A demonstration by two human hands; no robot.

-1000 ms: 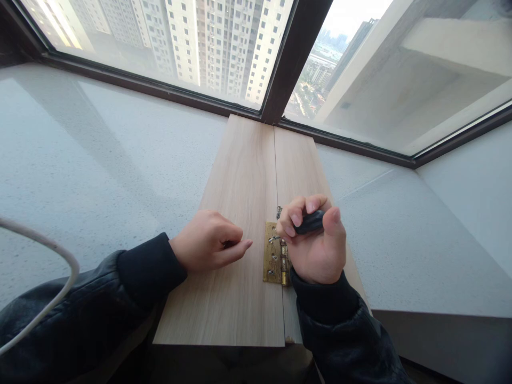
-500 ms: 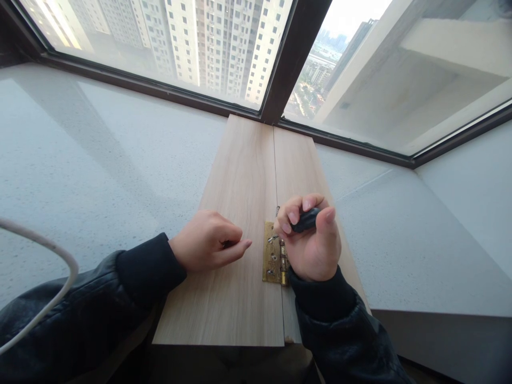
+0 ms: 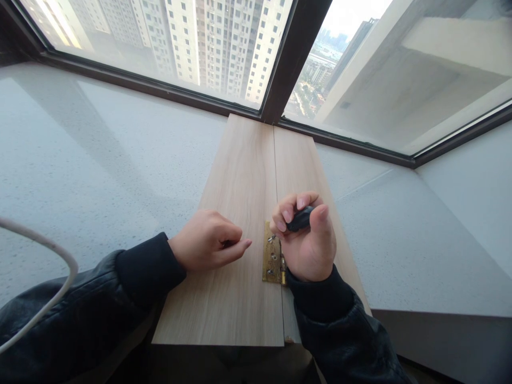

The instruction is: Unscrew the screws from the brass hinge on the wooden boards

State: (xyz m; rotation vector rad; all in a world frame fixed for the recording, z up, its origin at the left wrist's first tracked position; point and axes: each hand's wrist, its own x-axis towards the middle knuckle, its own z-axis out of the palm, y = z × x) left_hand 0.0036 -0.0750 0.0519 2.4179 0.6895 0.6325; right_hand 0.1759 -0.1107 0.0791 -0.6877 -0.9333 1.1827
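Observation:
My right hand [image 3: 306, 240] is curled round the black handle of a screwdriver [image 3: 301, 218], with the thumb raised; the shaft is hidden behind the fingers. Below and beside that hand lies a brass hinge [image 3: 272, 269], partly covered by it, across the seam of two pale wooden boards. Several screws show in the hinge's left leaf, one of them tilted. My left hand [image 3: 210, 240] rests closed on the left board [image 3: 240, 181], to the left of the hinge. A dark spot shows between its thumb and fingers, but what it holds, if anything, cannot be seen.
The right board [image 3: 296, 160] lies alongside the left one, and both reach back to the dark window frame [image 3: 276, 69]. A pale speckled sill [image 3: 100, 154] extends on both sides. A white cable [image 3: 60, 253] curves at the far left.
My right hand has shifted slightly left with the screwdriver, now covering the screw that showed above the hinge. My left hand stays in place.

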